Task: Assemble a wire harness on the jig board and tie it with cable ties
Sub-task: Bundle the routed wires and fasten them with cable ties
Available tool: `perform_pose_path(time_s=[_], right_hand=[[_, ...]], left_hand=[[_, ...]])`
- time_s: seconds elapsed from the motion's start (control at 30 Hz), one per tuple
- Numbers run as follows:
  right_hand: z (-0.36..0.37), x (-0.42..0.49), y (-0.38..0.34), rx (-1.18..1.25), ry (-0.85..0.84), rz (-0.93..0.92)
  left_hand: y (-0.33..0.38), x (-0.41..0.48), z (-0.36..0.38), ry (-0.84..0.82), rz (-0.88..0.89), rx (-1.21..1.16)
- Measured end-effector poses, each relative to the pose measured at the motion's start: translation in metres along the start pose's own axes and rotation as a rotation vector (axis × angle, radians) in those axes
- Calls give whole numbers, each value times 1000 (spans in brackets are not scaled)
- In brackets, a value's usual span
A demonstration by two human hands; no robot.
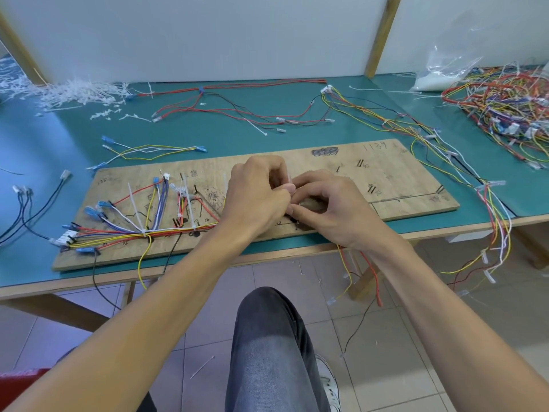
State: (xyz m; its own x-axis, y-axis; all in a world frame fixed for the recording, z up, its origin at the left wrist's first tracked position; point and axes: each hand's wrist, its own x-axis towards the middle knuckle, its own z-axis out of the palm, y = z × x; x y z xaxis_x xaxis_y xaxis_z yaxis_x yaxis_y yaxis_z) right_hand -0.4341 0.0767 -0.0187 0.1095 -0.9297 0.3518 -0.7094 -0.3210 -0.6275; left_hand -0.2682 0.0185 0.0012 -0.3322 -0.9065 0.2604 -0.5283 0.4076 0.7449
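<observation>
A wooden jig board (395, 173) lies on the green table. A harness of red, yellow, white and purple wires (124, 230) runs along its left half, bound by two white cable ties (135, 208) whose tails stick up. Both hands meet over the board's middle. My left hand (257, 193) pinches a white cable tie (289, 184) at its fingertips. My right hand (323, 203) holds the same tie from the other side, fingers curled down at the wire bundle, which the hands hide.
A pile of loose white cable ties (74, 92) lies at the back left. Spare wire sets (237, 111) lie behind the board, and a big tangle of wires (502, 102) sits at the right. Wires hang over the table's front edge (490, 251). My knee is below.
</observation>
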Motion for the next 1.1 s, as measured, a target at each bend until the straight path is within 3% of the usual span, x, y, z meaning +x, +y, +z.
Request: perform_pose_path(time_s=[0.4, 0.53, 0.73, 0.87, 1.1], right_hand=[[-3, 2, 1, -56, -46, -53], [-1, 0, 4, -9, 0, -12], [1, -2, 7, 161, 43, 61], [2, -2, 5, 54, 16, 11], [2, 0, 0, -22, -18, -35]], left_hand=[[5, 1, 6, 93, -7, 20], [5, 2, -1, 41, 12, 42], [10, -2, -21, -145, 130, 368], [9, -12, -32, -270, 127, 551], [5, -16, -29, -175, 140, 600]])
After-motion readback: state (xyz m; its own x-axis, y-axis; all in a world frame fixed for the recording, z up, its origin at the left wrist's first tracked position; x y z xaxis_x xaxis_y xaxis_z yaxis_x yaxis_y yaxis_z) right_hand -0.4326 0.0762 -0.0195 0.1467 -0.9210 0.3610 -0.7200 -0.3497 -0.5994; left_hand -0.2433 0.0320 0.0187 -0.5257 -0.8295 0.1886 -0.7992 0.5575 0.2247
